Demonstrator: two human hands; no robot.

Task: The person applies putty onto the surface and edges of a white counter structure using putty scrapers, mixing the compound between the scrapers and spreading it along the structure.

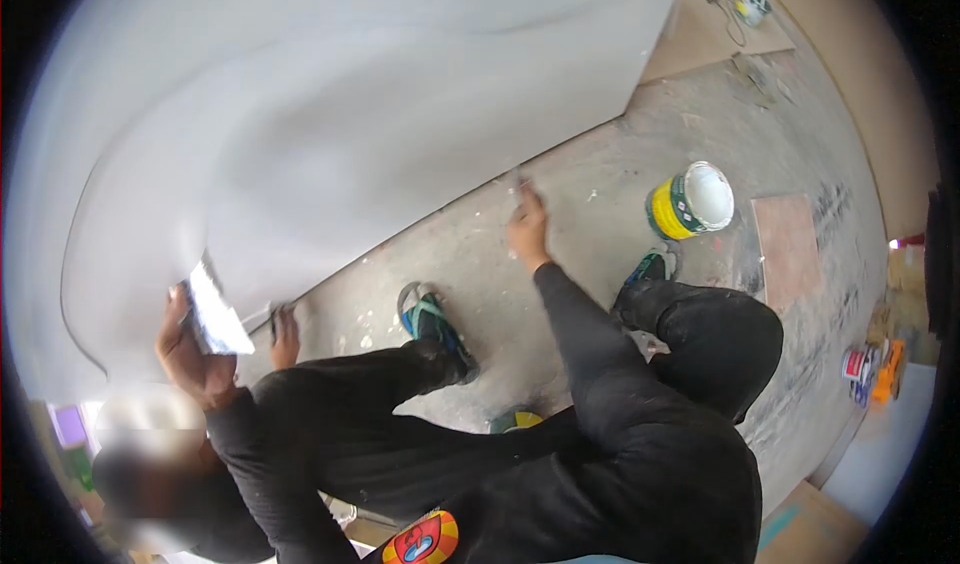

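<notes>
My left hand (195, 354) grips a flat, shiny metal plate (215, 309) with a whitish face, in front of the big white panel (420, 134). Lower down and to the right, my right hand (530, 226) is closed around a small putty knife (519, 179). Its tip is at the panel's bottom edge, and most of it is hidden by my fingers. A co-worker's hand (286, 336) shows beyond my left knee, by the panel's lower edge, with a thin dark tool in it.
A yellow-green bucket (672, 212) with a white inside stands on the stained floor (600, 154), right of my right hand. A brownish board (787, 249) lies beyond it. My sandalled feet are below the panel. A co-worker in a white helmet (150, 409) is close on the left.
</notes>
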